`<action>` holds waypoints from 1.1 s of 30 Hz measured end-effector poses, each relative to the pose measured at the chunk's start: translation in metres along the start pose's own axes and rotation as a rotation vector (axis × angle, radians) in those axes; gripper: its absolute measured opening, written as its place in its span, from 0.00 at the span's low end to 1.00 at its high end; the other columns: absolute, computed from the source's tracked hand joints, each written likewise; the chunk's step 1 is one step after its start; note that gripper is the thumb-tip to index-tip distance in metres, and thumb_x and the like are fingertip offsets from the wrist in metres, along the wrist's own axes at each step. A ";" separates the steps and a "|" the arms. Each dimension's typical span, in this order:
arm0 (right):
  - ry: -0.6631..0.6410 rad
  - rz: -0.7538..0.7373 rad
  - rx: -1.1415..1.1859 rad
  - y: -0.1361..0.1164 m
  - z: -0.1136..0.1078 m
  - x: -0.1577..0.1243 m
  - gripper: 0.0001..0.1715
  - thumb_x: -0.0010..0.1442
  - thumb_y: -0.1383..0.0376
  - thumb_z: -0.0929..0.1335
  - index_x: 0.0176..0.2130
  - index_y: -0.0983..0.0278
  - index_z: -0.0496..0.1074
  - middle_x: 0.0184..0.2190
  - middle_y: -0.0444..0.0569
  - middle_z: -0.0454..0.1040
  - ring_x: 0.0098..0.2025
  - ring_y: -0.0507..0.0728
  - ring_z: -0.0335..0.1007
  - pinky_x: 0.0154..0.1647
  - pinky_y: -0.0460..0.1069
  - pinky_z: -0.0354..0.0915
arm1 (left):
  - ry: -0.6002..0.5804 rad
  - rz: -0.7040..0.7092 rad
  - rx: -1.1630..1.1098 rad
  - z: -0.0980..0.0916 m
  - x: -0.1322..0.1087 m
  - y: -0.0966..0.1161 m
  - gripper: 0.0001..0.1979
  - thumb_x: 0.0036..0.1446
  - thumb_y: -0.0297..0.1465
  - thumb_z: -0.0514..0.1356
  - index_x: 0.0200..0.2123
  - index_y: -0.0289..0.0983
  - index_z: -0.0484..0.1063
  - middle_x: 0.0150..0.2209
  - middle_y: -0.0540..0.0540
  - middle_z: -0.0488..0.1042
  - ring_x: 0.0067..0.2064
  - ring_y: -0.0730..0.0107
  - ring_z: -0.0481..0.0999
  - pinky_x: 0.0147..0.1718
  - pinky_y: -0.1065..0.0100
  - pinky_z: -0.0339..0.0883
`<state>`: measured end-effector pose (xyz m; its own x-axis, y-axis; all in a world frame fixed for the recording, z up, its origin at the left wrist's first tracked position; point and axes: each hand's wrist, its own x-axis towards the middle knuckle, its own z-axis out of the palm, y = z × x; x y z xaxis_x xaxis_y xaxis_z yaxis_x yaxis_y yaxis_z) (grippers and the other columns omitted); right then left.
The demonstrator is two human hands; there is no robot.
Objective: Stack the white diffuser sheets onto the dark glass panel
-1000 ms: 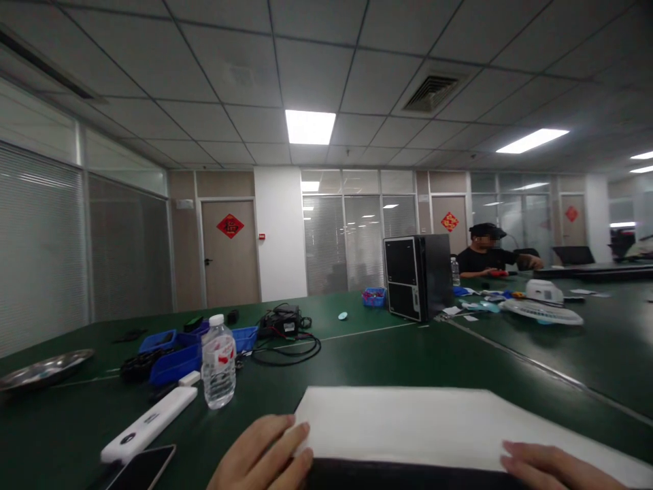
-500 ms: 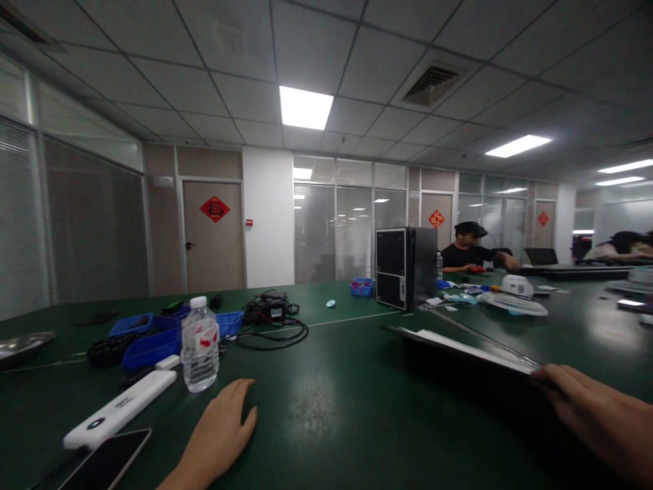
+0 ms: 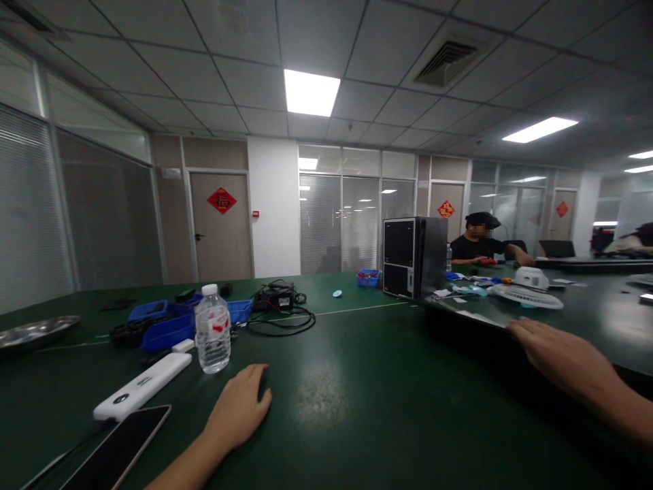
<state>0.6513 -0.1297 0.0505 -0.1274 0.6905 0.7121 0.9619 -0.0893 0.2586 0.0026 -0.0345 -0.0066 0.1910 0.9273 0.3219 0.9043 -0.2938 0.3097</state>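
Note:
My left hand (image 3: 239, 406) lies palm down on the green table (image 3: 326, 367), holding nothing. Its fingers are loosely extended and the thumb is apart. Just beyond it stands a clear plastic water bottle (image 3: 213, 333) with a white cap and red-marked label. Left of that hand are a white elongated device (image 3: 144, 386) and a dark-screened phone (image 3: 120, 446). On the right, my right hand (image 3: 548, 347) grips the far edge of a dark flat panel (image 3: 474, 347), fingers over the rim. A pale strip shows along that edge; the panel's exact kind is unclear.
Blue bins (image 3: 168, 331) and a black adapter with cables (image 3: 278, 297) sit at left, near a metal tray (image 3: 38, 332). A black computer tower (image 3: 413, 258) stands at the back, beside a small blue basket (image 3: 368, 277). A person (image 3: 479, 241) sits across, near a white fan-like part (image 3: 528, 296).
The panel's visible edge looks lower and flatter, and my right hand has shifted left along with it. My view has tilted down and turned slightly left. The left hand stays on the table.

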 end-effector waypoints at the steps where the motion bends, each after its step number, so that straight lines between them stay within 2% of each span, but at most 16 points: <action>1: -0.024 -0.057 -0.034 -0.008 -0.007 0.005 0.22 0.62 0.72 0.59 0.44 0.66 0.80 0.63 0.66 0.67 0.59 0.64 0.70 0.47 0.55 0.69 | 0.004 0.000 -0.011 0.001 0.000 -0.001 0.29 0.59 0.37 0.54 0.61 0.30 0.69 0.61 0.34 0.71 0.61 0.50 0.72 0.62 0.53 0.61; 3: -0.033 -0.156 -0.135 -0.029 -0.025 0.013 0.22 0.61 0.73 0.58 0.43 0.69 0.79 0.70 0.64 0.55 0.65 0.67 0.63 0.50 0.56 0.70 | 0.012 -0.003 -0.040 0.004 0.002 -0.003 0.29 0.58 0.38 0.55 0.60 0.30 0.69 0.61 0.33 0.71 0.61 0.49 0.72 0.63 0.51 0.60; 5: 0.019 -0.224 -0.206 -0.056 -0.047 0.016 0.22 0.61 0.73 0.57 0.41 0.70 0.78 0.71 0.67 0.51 0.65 0.69 0.62 0.50 0.59 0.71 | 0.015 -0.008 -0.083 0.006 0.004 -0.004 0.30 0.58 0.40 0.56 0.60 0.31 0.70 0.62 0.33 0.71 0.62 0.47 0.71 0.63 0.50 0.59; 8: 0.105 -0.306 -0.148 -0.106 -0.077 0.010 0.21 0.60 0.72 0.58 0.43 0.66 0.77 0.68 0.65 0.58 0.64 0.68 0.64 0.53 0.60 0.72 | 0.000 -0.013 -0.191 0.010 0.010 -0.009 0.31 0.64 0.46 0.49 0.62 0.33 0.69 0.63 0.37 0.71 0.65 0.52 0.69 0.66 0.52 0.56; 11: 0.128 -0.385 -0.016 -0.155 -0.092 -0.003 0.21 0.58 0.72 0.60 0.46 0.61 0.75 0.54 0.59 0.74 0.52 0.64 0.75 0.49 0.60 0.76 | -0.014 -0.060 -0.331 0.013 0.017 -0.018 0.37 0.69 0.49 0.34 0.66 0.34 0.64 0.66 0.40 0.69 0.68 0.58 0.65 0.68 0.55 0.54; 14: 0.137 -0.505 0.135 -0.194 -0.091 -0.017 0.25 0.58 0.75 0.58 0.49 0.61 0.74 0.43 0.53 0.80 0.41 0.59 0.78 0.39 0.54 0.77 | -0.019 -0.097 -0.457 0.015 0.023 -0.028 0.44 0.68 0.50 0.24 0.66 0.30 0.63 0.65 0.38 0.69 0.67 0.59 0.67 0.67 0.56 0.57; 17: 0.197 -0.641 0.259 -0.219 -0.077 -0.026 0.25 0.63 0.75 0.57 0.52 0.64 0.73 0.46 0.53 0.80 0.45 0.57 0.78 0.43 0.50 0.76 | -0.032 -0.084 -0.532 0.013 0.025 -0.031 0.48 0.67 0.52 0.22 0.64 0.29 0.66 0.64 0.38 0.71 0.65 0.59 0.70 0.66 0.57 0.60; 19: 0.176 -0.704 0.321 -0.227 -0.063 -0.025 0.22 0.67 0.73 0.58 0.54 0.65 0.73 0.49 0.54 0.79 0.50 0.58 0.77 0.48 0.52 0.75 | -0.042 -0.062 -0.539 0.010 0.023 -0.029 0.45 0.68 0.54 0.27 0.62 0.33 0.70 0.64 0.40 0.71 0.66 0.57 0.69 0.68 0.54 0.56; 20: 0.112 -0.731 0.359 -0.229 -0.055 -0.022 0.19 0.68 0.68 0.60 0.54 0.64 0.72 0.51 0.54 0.79 0.52 0.59 0.76 0.50 0.53 0.74 | -0.050 -0.046 -0.534 0.009 0.022 -0.027 0.42 0.68 0.55 0.32 0.61 0.34 0.71 0.64 0.42 0.71 0.67 0.56 0.67 0.69 0.53 0.53; 22: -0.120 -0.738 0.438 -0.226 -0.037 -0.007 0.19 0.69 0.56 0.64 0.54 0.59 0.73 0.52 0.49 0.78 0.53 0.57 0.75 0.51 0.51 0.72 | -0.079 -0.010 -0.513 0.007 0.020 -0.023 0.35 0.65 0.55 0.46 0.60 0.37 0.74 0.65 0.43 0.70 0.68 0.53 0.64 0.70 0.51 0.50; 24: -0.337 -0.651 0.463 -0.213 -0.014 0.019 0.21 0.67 0.47 0.64 0.52 0.53 0.75 0.50 0.44 0.79 0.50 0.54 0.76 0.50 0.47 0.71 | -0.133 0.022 -0.440 0.008 0.019 -0.018 0.31 0.60 0.51 0.57 0.58 0.39 0.75 0.67 0.43 0.66 0.71 0.50 0.58 0.70 0.48 0.49; 25: -0.395 -0.568 0.442 -0.202 -0.002 0.033 0.21 0.67 0.47 0.63 0.50 0.52 0.76 0.48 0.44 0.79 0.48 0.53 0.76 0.50 0.46 0.70 | -0.161 0.035 -0.383 0.008 0.019 -0.015 0.29 0.58 0.49 0.59 0.58 0.40 0.75 0.68 0.43 0.64 0.72 0.48 0.56 0.69 0.47 0.48; 27: -0.388 -0.378 0.354 -0.173 0.025 0.061 0.21 0.69 0.51 0.62 0.50 0.56 0.77 0.46 0.50 0.80 0.47 0.56 0.76 0.49 0.50 0.69 | -0.201 0.059 -0.259 0.008 0.018 -0.012 0.28 0.59 0.46 0.59 0.60 0.42 0.74 0.69 0.43 0.60 0.73 0.48 0.51 0.69 0.44 0.47; 30: -0.319 -0.001 0.159 -0.123 0.063 0.079 0.24 0.66 0.58 0.61 0.47 0.70 0.78 0.50 0.71 0.74 0.53 0.69 0.73 0.53 0.64 0.64 | -0.214 0.089 -0.141 0.003 0.017 -0.011 0.28 0.63 0.47 0.56 0.62 0.44 0.71 0.70 0.43 0.59 0.72 0.49 0.53 0.69 0.43 0.45; 31: -0.307 0.122 0.103 -0.108 0.073 0.078 0.26 0.67 0.57 0.60 0.46 0.73 0.78 0.50 0.75 0.73 0.52 0.72 0.73 0.50 0.67 0.63 | -0.214 0.093 -0.121 0.001 0.017 -0.013 0.28 0.63 0.48 0.55 0.62 0.44 0.71 0.69 0.43 0.60 0.72 0.48 0.55 0.69 0.42 0.45; 33: -0.331 0.304 0.035 -0.084 0.092 0.069 0.33 0.69 0.53 0.56 0.41 0.74 0.79 0.42 0.77 0.74 0.42 0.74 0.76 0.38 0.68 0.64 | -0.203 0.078 -0.097 -0.004 0.017 -0.019 0.27 0.64 0.48 0.55 0.61 0.45 0.72 0.68 0.44 0.62 0.71 0.48 0.58 0.69 0.41 0.45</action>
<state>0.5842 -0.0087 0.0181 0.2414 0.8295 0.5037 0.9518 -0.3036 0.0437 -0.0127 -0.0145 -0.0033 0.3410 0.9255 0.1649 0.8448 -0.3786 0.3782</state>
